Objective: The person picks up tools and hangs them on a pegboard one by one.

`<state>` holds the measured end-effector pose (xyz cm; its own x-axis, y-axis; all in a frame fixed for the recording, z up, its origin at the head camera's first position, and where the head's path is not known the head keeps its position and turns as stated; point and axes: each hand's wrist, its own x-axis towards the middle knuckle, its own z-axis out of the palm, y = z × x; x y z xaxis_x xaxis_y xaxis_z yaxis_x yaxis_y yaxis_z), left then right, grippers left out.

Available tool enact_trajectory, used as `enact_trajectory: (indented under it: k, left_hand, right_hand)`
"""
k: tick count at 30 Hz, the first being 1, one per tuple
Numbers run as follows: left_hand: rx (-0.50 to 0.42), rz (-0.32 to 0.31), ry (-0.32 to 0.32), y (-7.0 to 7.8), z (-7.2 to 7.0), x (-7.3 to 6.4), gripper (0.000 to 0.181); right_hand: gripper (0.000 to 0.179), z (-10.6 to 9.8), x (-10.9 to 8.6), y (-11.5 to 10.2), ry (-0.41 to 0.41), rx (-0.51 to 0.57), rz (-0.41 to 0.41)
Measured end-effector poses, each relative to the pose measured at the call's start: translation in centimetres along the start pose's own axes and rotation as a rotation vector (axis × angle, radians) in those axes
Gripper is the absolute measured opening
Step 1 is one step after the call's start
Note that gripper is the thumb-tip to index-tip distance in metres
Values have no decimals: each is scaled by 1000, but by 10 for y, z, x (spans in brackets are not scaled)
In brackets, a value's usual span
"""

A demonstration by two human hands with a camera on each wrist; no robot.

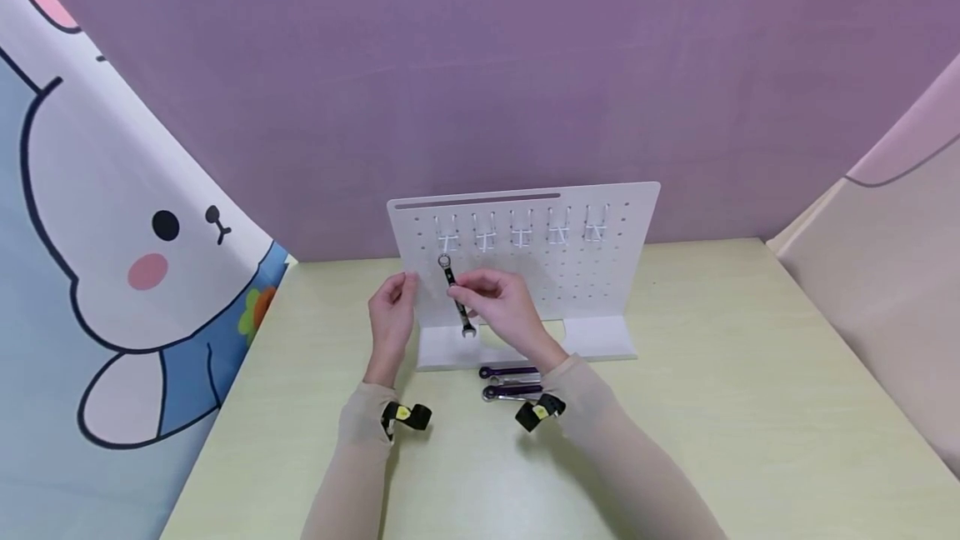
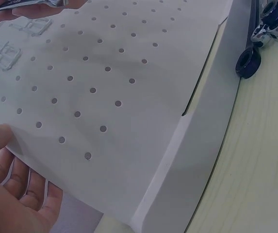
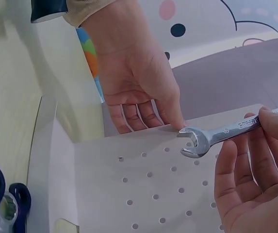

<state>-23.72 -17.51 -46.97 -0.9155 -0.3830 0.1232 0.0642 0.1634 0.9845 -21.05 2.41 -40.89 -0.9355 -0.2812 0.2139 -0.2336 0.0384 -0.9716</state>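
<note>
My right hand (image 1: 501, 305) pinches a silver combination wrench (image 3: 226, 134) between thumb and fingers. The wrench stands nearly upright in front of the white pegboard (image 1: 570, 273), ring end on top, open end down, just below the leftmost hook. My left hand (image 1: 392, 313) grips the pegboard's left edge. In the left wrist view its thumb (image 2: 2, 135) lies at the front face and the other fingers reach behind the edge. Several wire hooks (image 1: 521, 233) line the board's upper part in a row.
More wrenches (image 1: 510, 392), some with dark blue ends, lie on the table (image 1: 750, 373) right in front of the pegboard's base (image 1: 603, 336). A purple curtain (image 1: 525, 90) hangs behind, and a cartoon-printed cloth (image 1: 97, 232) stands along the left side.
</note>
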Motion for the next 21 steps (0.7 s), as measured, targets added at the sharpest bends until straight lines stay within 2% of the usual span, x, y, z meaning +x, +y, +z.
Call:
enact_trajectory:
  k: [21]
  left_hand:
    - [14, 5, 6, 1, 1, 0, 38]
  right_hand:
    - [22, 1, 8, 2, 29, 22, 65]
